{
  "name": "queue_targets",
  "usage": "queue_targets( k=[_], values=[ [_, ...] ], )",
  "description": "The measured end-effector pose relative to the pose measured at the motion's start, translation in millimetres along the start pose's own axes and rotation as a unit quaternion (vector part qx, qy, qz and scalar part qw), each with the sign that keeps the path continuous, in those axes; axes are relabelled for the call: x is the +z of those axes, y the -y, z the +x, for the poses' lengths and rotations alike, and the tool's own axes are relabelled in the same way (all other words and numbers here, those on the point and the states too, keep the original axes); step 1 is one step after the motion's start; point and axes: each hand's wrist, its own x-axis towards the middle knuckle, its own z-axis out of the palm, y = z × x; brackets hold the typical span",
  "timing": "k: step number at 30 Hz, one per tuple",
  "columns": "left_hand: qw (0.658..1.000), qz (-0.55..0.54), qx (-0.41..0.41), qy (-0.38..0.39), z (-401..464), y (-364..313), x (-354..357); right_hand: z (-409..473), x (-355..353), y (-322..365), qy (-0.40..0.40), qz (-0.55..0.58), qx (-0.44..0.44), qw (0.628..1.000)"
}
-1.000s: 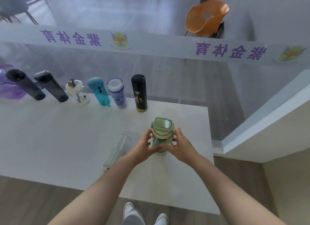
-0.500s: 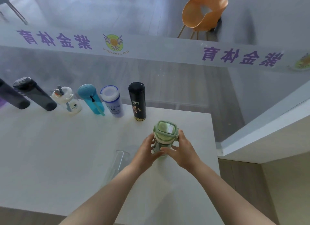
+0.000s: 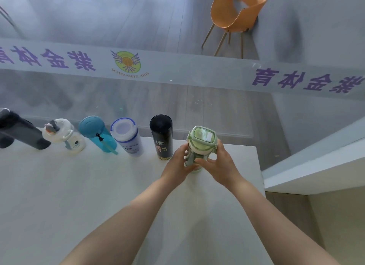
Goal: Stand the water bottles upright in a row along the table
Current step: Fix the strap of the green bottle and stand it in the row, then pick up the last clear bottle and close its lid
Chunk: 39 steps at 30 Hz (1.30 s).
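A light green bottle point(image 3: 201, 140) with a square lid stands upright on the white table point(image 3: 59, 185), just right of a black flask point(image 3: 162, 136). My left hand point(image 3: 175, 167) wraps its left side and my right hand point(image 3: 219, 164) its right side. Further left the row holds a white and blue bottle point(image 3: 127, 136), a teal bottle point(image 3: 96, 133), a small white bottle point(image 3: 63, 136) and a dark grey bottle point(image 3: 19, 131), all upright along the far edge.
A glass wall with a frosted band of purple lettering point(image 3: 177, 71) runs right behind the far table edge. The table's right edge point(image 3: 259, 166) lies close to the green bottle. An orange chair point(image 3: 235, 10) stands beyond the glass.
Both hands carried the green bottle away from me toward the far edge, up beside the black flask. The clear bottle lying on the table has dropped out of view.
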Motion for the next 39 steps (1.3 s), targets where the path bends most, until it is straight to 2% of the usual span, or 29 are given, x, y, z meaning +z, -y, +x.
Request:
queue_targets(
  k=[6, 18, 24, 31, 34, 39],
  values=[
    [0.999, -0.035, 0.016, -0.004, 26, -7, -6, 31, -3, 2, -0.003, -0.018, -0.005, 1.0],
    [0.999, -0.041, 0.024, -0.018, 32, -2, -3, 39, -5, 0, 0.026, 0.027, -0.005, 0.999],
    [0.999, 0.036, -0.009, -0.009, 27, -10, -8, 29, -6, 3, 0.033, -0.042, 0.029, 0.998],
    [0.985, 0.157, -0.071, -0.002, -18, 4, -11, -17, -15, -9, 0.038, -0.084, 0.066, 0.994],
    [0.984, 0.15, -0.097, -0.02, -52, 11, -11, -46, -14, -16, 0.03, -0.085, 0.064, 0.994],
    [0.982, 0.166, -0.079, -0.035, -122, 12, -15, -100, -4, -27, -0.008, -0.079, 0.027, 0.996]
  ],
)
